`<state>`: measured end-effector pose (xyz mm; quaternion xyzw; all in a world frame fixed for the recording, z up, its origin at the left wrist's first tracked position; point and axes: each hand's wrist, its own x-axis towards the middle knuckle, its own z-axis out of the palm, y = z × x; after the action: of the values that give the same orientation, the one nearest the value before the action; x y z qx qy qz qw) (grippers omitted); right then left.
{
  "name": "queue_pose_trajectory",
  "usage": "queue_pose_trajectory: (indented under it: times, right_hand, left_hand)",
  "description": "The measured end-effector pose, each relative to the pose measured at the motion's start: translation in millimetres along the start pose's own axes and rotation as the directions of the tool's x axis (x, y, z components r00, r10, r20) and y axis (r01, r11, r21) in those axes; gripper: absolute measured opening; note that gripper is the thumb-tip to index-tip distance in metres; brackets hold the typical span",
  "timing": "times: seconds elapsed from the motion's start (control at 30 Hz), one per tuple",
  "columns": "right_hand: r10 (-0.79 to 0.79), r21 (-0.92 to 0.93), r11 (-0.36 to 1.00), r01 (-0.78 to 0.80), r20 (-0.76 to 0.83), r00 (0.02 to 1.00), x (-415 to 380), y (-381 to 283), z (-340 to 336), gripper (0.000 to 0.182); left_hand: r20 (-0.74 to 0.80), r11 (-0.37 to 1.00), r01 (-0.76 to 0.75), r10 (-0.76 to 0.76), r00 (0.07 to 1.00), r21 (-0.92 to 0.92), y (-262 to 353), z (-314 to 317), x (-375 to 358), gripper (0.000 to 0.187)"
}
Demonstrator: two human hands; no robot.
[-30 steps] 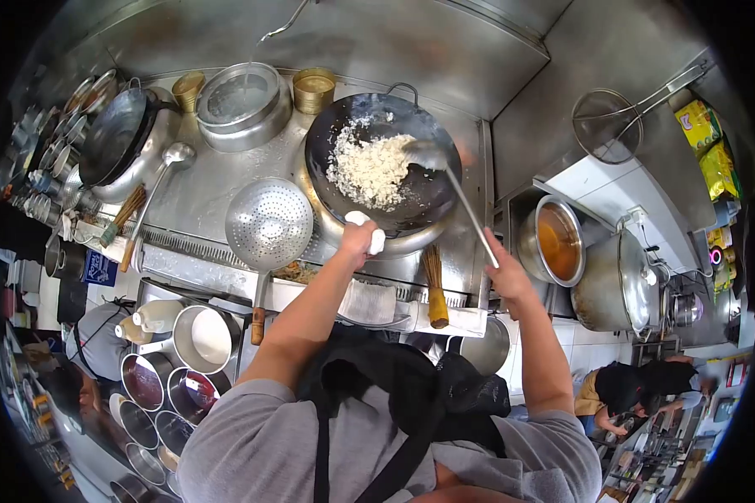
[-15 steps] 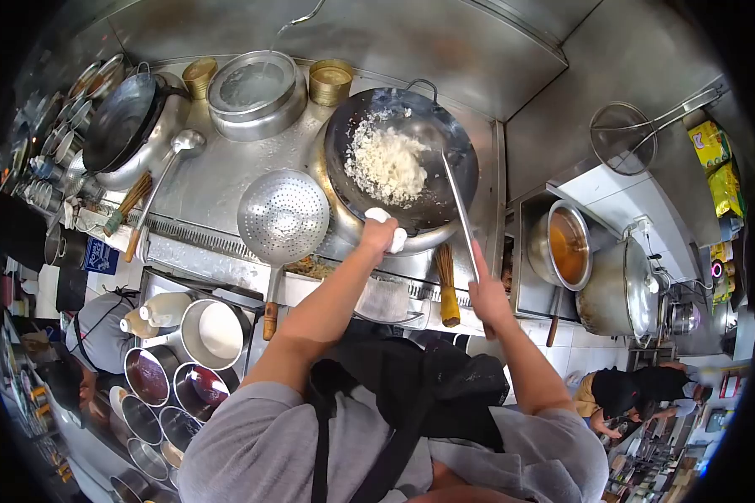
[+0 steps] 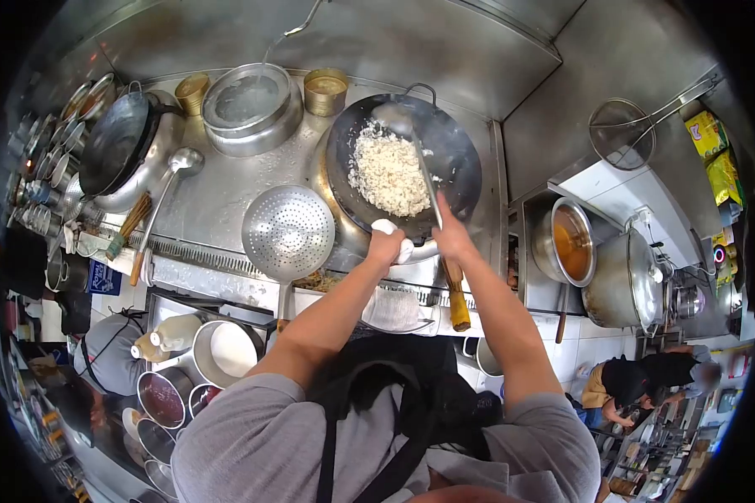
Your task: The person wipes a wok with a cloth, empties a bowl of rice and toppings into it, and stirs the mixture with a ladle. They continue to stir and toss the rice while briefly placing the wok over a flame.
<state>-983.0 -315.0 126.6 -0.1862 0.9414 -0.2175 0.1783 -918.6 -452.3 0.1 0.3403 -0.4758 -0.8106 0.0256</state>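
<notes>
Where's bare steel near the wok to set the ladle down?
Bare counter lies between the skimmer, the basin and the spare ladle. Around the wok it is crowded: left hand and right hand at its rim, brush just below.

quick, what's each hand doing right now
Left hand: closed on a white cloth at the black wok's near rim.
Right hand: closed on the long metal ladle handle.

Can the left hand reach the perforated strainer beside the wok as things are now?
Probably yes. The left hand grips the cloth-wrapped wok handle, and the perforated strainer lies just beside it with nothing between; the hand would have to let go first.
</notes>
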Motion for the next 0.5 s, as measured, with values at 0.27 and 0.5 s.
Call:
queue_pose_trajectory:
  times: [0.27, 0.5]
  right_hand:
    - [0.172, -0.645, 0.765, 0.009, 0.218, 0.961, -130.1, 124.7, -67.6, 0.093]
    - [-0.198, -0.176, 0.949, 0.261, 0.309, 0.93, -213.4, 80.1, -141.3, 0.083]
  left_hand:
    - [0.095, 0.998, 0.061, -0.059, 0.994, -0.012, 16.6, 2.3, -13.5, 0.013]
    - [0.076, 0.974, 0.023, -0.006, 0.997, -0.225, 51.8, -14.2, -150.4, 0.016]
